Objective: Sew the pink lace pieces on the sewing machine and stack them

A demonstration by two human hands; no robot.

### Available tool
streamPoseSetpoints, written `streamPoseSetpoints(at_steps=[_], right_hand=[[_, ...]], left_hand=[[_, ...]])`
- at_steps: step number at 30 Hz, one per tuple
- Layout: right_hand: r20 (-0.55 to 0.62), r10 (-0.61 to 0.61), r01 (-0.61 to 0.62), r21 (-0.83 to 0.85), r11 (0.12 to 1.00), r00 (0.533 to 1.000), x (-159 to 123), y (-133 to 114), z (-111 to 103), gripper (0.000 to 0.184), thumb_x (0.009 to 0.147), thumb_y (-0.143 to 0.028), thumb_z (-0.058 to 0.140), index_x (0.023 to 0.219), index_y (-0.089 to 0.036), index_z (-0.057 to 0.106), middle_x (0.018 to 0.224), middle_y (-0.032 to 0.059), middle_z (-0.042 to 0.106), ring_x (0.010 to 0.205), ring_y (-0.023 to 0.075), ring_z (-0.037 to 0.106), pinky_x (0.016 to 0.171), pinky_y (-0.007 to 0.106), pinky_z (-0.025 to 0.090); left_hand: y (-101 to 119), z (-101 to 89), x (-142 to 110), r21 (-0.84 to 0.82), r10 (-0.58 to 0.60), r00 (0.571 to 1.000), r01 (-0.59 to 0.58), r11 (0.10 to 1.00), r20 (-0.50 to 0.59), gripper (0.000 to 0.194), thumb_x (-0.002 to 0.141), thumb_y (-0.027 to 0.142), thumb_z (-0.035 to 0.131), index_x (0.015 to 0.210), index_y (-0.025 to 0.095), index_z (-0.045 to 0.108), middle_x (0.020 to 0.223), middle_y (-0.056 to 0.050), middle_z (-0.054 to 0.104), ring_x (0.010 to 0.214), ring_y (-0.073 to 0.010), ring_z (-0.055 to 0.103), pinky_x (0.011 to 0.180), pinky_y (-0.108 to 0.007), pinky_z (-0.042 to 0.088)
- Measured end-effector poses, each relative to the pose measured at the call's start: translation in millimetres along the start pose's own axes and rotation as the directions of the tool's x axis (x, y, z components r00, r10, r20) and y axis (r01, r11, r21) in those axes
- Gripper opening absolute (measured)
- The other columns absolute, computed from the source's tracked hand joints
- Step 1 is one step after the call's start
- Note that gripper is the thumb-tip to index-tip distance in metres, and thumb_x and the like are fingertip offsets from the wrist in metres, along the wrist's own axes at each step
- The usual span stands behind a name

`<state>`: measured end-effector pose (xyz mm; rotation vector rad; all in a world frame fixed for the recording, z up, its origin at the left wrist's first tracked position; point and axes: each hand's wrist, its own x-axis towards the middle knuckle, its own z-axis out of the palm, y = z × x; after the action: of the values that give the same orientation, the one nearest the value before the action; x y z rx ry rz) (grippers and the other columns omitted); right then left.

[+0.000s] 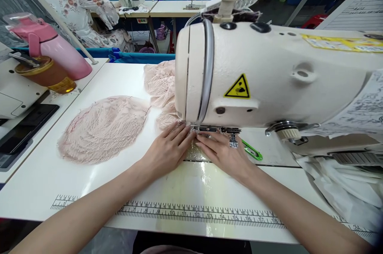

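Note:
My left hand [164, 146] lies flat, fingers stretched out, just left of the needle area of a white sewing machine [269, 74]. Its fingertips touch the near end of pale pink lace fabric [161, 86], which runs back behind the machine head. My right hand [226, 152] rests to the right with fingers extended under the metal guide [209, 129], its fingertips close to those of the left. What lies beneath the fingertips is mostly hidden. A separate rounded piece of pink lace [104, 130] is spread on the white table [143, 214] to the left.
Green thread snips [253, 151] lie right of my right hand. A ruler strip [191, 212] runs along the front edge. A pink bottle [56, 46], an amber cup [46, 74] and a phone [28, 128] stand left. White cloth [338, 182] lies right. Another person [77, 6] sits beyond.

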<state>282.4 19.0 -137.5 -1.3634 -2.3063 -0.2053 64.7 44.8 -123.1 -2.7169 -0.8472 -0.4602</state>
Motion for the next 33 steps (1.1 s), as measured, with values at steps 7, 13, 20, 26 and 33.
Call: streamPoseSetpoints(at_steps=[7,13,20,26,33], right_hand=[[0.003,0.015,-0.015,-0.013,1.000,1.000,-2,-5,-3,0.029,0.099,-0.037,0.045,0.112,-0.030,0.070,0.115,-0.0020,0.071,0.084,0.0175,0.067,0.100,0.045,0.038],[0.005,0.011,-0.010,-0.032,0.999,1.000,-2,-4,-3,0.031,0.100,-0.038,0.043,0.114,-0.029,0.069,0.114,-0.0020,0.072,0.085,0.0190,0.067,0.100,0.045,0.037],[-0.007,0.003,-0.003,-0.063,0.998,1.000,-3,-6,-1,0.030,0.099,-0.039,0.045,0.115,-0.028,0.068,0.115,-0.0005,0.071,0.086,0.0191,0.067,0.103,0.046,0.036],[-0.007,-0.012,0.012,-0.064,0.998,1.000,1,-3,2,0.029,0.096,-0.038,0.049,0.117,-0.029,0.068,0.104,0.0043,0.073,0.093,0.0218,0.066,0.100,0.043,0.039],[-0.018,-0.007,0.005,-0.101,0.995,1.000,0,-4,7,0.035,0.094,-0.038,0.053,0.127,-0.028,0.063,0.108,0.0088,0.072,0.094,0.0232,0.066,0.101,0.044,0.038]], left_hand=[[-1,0.1,1,-0.027,-0.001,1.000,0.001,1.000,0.026,0.037,0.099,0.024,0.040,0.130,0.011,0.058,0.135,-0.008,0.058,0.126,-0.0249,0.055,0.112,-0.044,0.039],[-1,-1.6,1,-0.026,-0.027,0.999,0.029,0.999,0.046,0.038,0.100,0.026,0.040,0.130,0.013,0.057,0.136,-0.006,0.057,0.128,-0.0251,0.053,0.114,-0.045,0.036],[-2,-2.9,1,-0.039,-0.038,0.997,0.041,0.998,0.073,0.040,0.100,0.027,0.038,0.133,0.012,0.055,0.136,-0.007,0.058,0.130,-0.0256,0.051,0.115,-0.047,0.032],[-2,-1.4,2,-0.057,-0.050,0.998,0.053,0.997,0.043,0.039,0.097,0.024,0.042,0.130,0.009,0.057,0.132,-0.011,0.060,0.129,-0.0286,0.052,0.114,-0.050,0.033],[-1,-1.6,3,-0.068,-0.094,0.992,0.100,0.993,0.079,0.041,0.096,0.026,0.043,0.132,0.011,0.056,0.132,-0.012,0.061,0.130,-0.0290,0.051,0.115,-0.050,0.032]])
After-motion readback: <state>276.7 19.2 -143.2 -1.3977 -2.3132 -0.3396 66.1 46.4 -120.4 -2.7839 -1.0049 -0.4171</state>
